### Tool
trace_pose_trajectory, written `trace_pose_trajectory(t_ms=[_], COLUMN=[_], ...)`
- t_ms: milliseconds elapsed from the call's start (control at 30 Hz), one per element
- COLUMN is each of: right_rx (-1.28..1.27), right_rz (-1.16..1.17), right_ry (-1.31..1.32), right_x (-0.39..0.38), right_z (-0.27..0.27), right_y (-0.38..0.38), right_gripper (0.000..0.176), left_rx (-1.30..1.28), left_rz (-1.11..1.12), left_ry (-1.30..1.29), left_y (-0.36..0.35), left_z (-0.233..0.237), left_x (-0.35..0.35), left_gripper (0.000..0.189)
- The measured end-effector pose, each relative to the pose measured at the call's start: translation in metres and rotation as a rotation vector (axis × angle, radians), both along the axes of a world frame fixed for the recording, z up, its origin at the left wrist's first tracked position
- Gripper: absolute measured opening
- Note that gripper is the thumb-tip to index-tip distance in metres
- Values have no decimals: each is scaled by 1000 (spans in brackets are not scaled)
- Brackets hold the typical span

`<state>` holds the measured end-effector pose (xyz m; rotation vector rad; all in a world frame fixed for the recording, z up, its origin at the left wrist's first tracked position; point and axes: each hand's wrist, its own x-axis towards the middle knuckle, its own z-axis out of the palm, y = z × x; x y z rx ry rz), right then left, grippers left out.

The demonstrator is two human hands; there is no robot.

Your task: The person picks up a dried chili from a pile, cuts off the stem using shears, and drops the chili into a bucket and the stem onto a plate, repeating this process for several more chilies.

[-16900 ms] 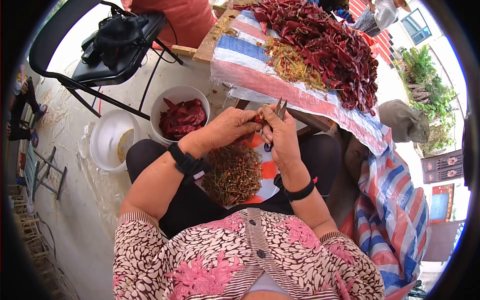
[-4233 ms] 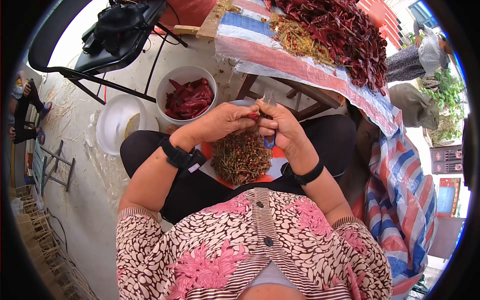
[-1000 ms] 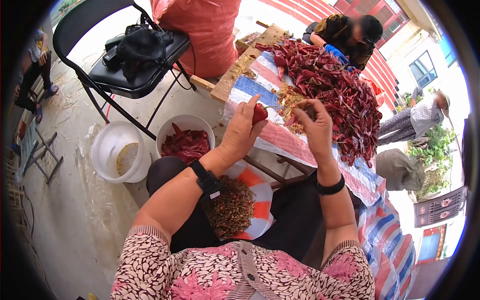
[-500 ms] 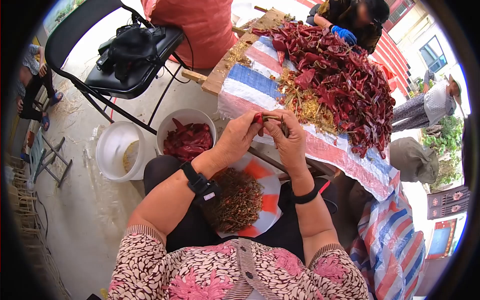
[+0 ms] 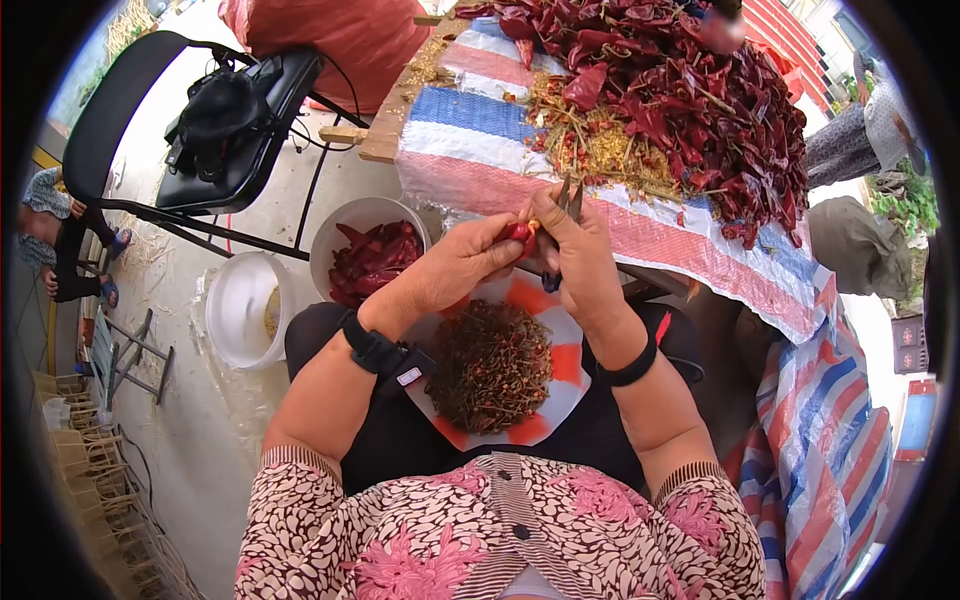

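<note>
My left hand [image 5: 465, 262] is closed on a red dried chili pepper [image 5: 520, 231], pinched between thumb and fingers, with a pale yellowish end facing my right hand. My right hand [image 5: 583, 262] is wrapped round a small pair of scissors [image 5: 571, 199]. Their two dark blades point up past the thumb, and a dark blue handle shows below the palm. The right fingertips meet the pepper's pale end. Below both hands, a heap of cut stems and bits [image 5: 490, 370] lies on an orange-and-white sheet [image 5: 527, 428] across my lap.
A white bucket of red peppers [image 5: 378, 265] stands left of my hands, beside another white bucket [image 5: 240, 320]. Ahead, a big pepper pile [image 5: 660, 100] covers a table with a striped sheet [image 5: 470, 165]. A black chair [image 5: 215, 185] is at left. Other people sit and stand around.
The stem that stretched between my hands no longer shows, and the pepper's pale end is visible. The scissor blades now point upward. My view has tilted down and shifted.
</note>
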<state>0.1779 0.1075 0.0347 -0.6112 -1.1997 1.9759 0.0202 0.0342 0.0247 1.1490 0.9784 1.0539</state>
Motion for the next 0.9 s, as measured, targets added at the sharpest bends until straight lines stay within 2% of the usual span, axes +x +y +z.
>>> trace_pose_trajectory(t_ms=[33, 133, 267, 300, 367, 467, 567, 667, 700, 800, 833, 900], right_rx=[-114, -235, -105, -41, 167, 388, 1156, 1133, 988, 862, 944, 1125], right_rz=[-45, 139, -24, -59, -67, 164, 332, 197, 88, -222, -309, -436], right_ry=[-69, -76, 37, 25, -51, -229, -559, -660, -625, -636, -702, -815], right_x=[-2, 6, 9, 12, 20, 33, 36, 34, 32, 29, 29, 23], right_z=[4, -2, 2, 6, 8, 18, 20, 12, 16, 15, 20, 32], right_y=[-1, 12, 16, 18, 26, 24, 22, 20, 19, 31, 39, 54], right_gripper=[22, 25, 27, 28, 28, 27, 26, 23, 20, 19, 17, 13], left_rx=[49, 45, 32, 53, 117, 247, 160, 338, 293, 131, 8, -3], left_rz=[13, 12, -28, -32, -43, 63, 161, 444, 437, 279, 129, 14], left_ry=[32, 104, 120, 210, 392, 641, 1049, 1475, 1557, 1536, 1518, 1507], left_y=[-2, -4, -6, -7, -9, -11, -20, -32, -34, -39, -37, -35], left_z=[-4, -6, -8, -7, -4, -22, -37, -49, -50, -53, -59, -63], left_x=[4, 5, 0, -3, -9, -30, -58, -66, -69, -66, -69, -66], left_gripper=[19, 22, 18, 17, 15, 20, 36, 38, 35, 33, 46, 43])
